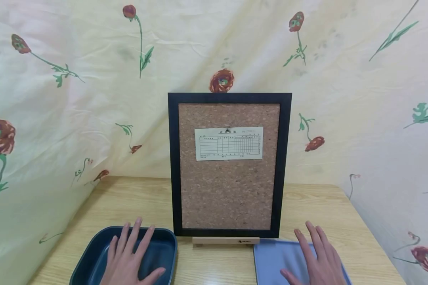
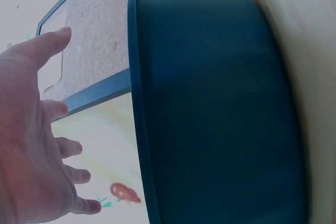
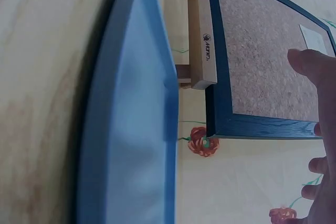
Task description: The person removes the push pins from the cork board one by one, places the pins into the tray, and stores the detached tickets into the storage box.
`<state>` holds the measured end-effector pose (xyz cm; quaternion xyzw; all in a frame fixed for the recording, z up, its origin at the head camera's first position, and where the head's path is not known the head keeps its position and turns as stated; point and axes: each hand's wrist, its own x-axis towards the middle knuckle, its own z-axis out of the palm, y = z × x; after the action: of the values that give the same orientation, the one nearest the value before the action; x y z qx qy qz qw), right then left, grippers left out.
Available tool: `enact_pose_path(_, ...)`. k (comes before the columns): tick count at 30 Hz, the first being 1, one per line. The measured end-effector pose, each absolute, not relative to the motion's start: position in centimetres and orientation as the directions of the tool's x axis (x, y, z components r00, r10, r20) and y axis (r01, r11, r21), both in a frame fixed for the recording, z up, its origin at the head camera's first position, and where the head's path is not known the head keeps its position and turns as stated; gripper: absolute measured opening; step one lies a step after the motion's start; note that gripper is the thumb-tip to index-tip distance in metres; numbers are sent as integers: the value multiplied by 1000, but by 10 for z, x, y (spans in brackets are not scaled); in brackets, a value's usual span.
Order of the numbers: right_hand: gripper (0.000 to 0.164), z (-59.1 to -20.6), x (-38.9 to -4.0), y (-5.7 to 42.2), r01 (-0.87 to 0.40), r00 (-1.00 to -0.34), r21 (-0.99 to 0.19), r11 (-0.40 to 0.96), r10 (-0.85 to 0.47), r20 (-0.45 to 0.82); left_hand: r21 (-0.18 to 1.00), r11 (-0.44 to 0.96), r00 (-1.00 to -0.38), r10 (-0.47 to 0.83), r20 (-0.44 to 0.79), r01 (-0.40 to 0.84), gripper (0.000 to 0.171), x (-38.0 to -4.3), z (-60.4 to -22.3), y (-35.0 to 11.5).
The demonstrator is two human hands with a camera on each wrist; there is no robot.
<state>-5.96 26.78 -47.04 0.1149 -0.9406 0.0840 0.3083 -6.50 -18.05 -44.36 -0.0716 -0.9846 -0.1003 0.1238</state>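
Note:
My left hand (image 1: 128, 255) hovers over a deep dark-teal basin (image 1: 157, 253), fingers spread and holding nothing. The left wrist view shows the same hand (image 2: 31, 135) beside the basin's outer wall (image 2: 210, 103), apart from it. Over a shallow light-blue tray (image 1: 271, 261) hangs my right hand (image 1: 319, 257), its fingers extended with nothing in them. Between the two containers stands a black-framed cork board (image 1: 228, 198) on a small wooden easel (image 1: 224, 240). A printed paper form (image 1: 229, 144) is fixed to the cork by a dark pin (image 1: 228, 130) at its top edge.
The board, basin and tray stand on a light wood-grain table (image 1: 135, 206). Behind and at both sides hangs a cream cloth (image 1: 92, 130) with printed red flowers. In the right wrist view the easel's ledge (image 3: 202, 35) juts out near the tray's far end.

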Motion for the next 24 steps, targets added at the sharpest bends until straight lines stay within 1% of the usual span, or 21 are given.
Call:
enact_pose_path(4,102,-464,-65,264,-268,-766,-102,958,-148,626,201,958,-935,131,329,205,94,-69,-439,-175)
enact_pose_path(7,101,-458,-69,262,-274,-752,-112,955,-140,644,226,949,-928,131,348,218,94,-73,-436,-171)
enact_pose_path(12,96,-449,-74,255,-254,-768,-171,952,-92,634,260,941,-934,121,337,216,95,-79,-428,-163)
enact_pose_path(15,94,-445,-76,252,-250,-770,-191,949,-76,634,263,933,-914,132,383,245,97,-83,-425,-158)
enact_pose_path(19,93,-442,-80,251,-279,-744,-192,941,-86,663,266,916,-873,150,465,299,101,-88,-426,-154)
enact_pose_path(24,94,-438,-88,246,-330,-684,-200,922,-88,725,278,894,-831,161,532,351,106,-95,-425,-151)
